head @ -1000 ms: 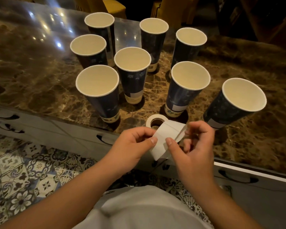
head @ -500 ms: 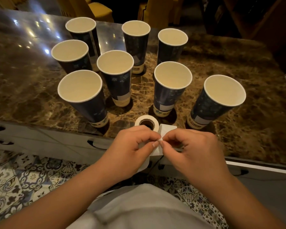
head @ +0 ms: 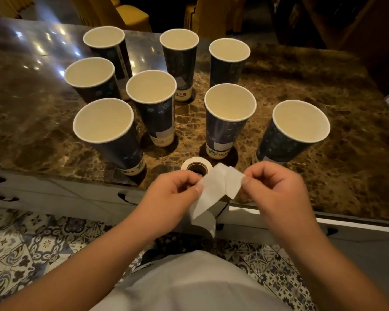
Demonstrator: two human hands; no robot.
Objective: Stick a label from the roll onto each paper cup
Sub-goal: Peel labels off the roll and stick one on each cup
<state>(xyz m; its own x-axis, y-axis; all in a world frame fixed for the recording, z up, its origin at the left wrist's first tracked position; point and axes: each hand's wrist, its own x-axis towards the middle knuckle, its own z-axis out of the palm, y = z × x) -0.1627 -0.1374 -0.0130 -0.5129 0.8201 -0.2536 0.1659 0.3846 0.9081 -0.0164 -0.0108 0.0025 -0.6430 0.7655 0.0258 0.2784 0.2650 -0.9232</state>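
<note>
Eight dark blue paper cups (head: pixel 230 118) stand upright and open-mouthed on the brown marble counter (head: pixel 323 153). The label roll (head: pixel 196 167) lies flat near the counter's front edge, just before the cups. The left hand (head: pixel 173 194) pinches the white backing strip (head: pixel 208 196), its grip closed on the paper (the strip's tail hangs below the counter edge). The right hand (head: pixel 276 187) pinches a white label (head: pixel 233 182), folded away from the strip.
</note>
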